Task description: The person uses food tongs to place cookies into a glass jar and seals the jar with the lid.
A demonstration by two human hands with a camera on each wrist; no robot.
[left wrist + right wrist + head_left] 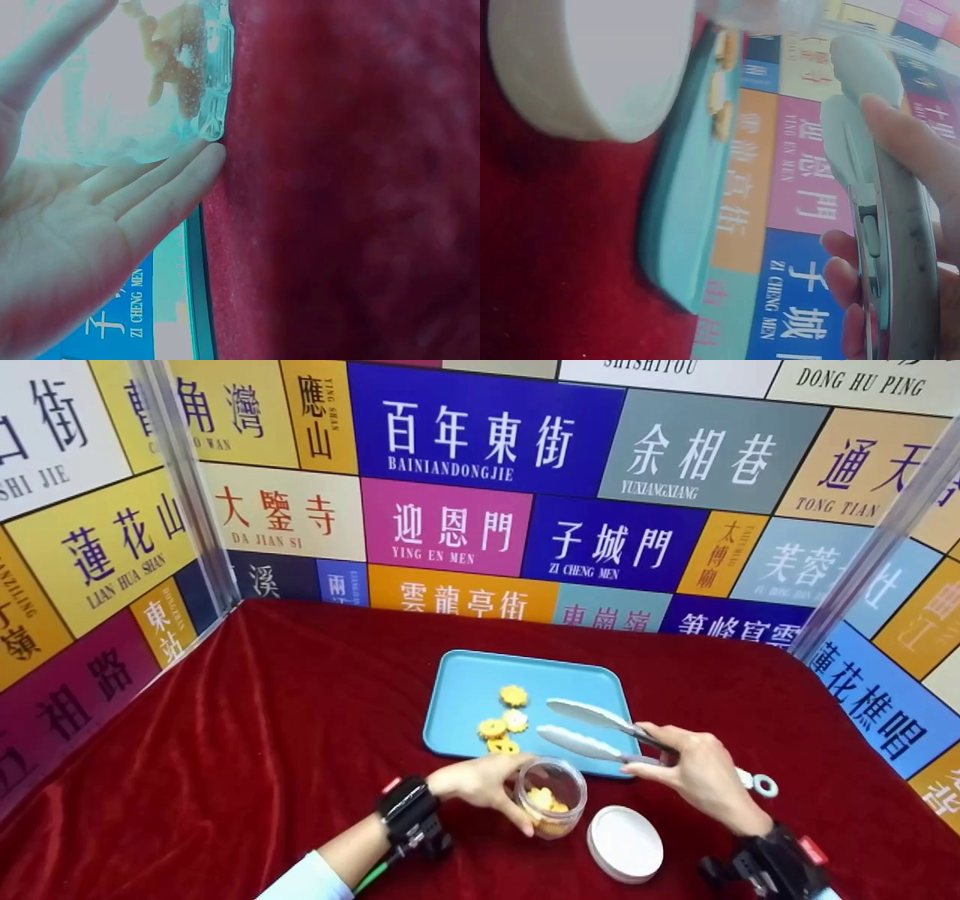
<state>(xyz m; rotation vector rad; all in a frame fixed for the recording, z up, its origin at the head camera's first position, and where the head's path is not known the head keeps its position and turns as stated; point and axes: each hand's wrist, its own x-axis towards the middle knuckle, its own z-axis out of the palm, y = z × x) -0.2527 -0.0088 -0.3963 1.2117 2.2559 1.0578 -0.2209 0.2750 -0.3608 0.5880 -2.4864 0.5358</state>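
My left hand [484, 781] holds a clear jar [576, 802] between thumb and fingers, its open mouth facing up. Small yellow biscuits [546, 801] lie inside it. In the left wrist view, the thumb and fingers lie on opposite sides of the jar [82, 127]. My right hand [705, 772] grips metal tongs [581, 743] with pale tips. Those tips are spread apart over the right part of the blue tray [465, 682], nothing between them. Several yellow biscuits [514, 696], one with a white top, sit on the tray left of the tongs.
A white round lid [626, 840] lies right of the jar on the dark red cloth [300, 720]. Past the right hand a pale ring-shaped end [765, 785] shows. Upright panels with colourful street-name signs [480, 427] enclose the back and sides.
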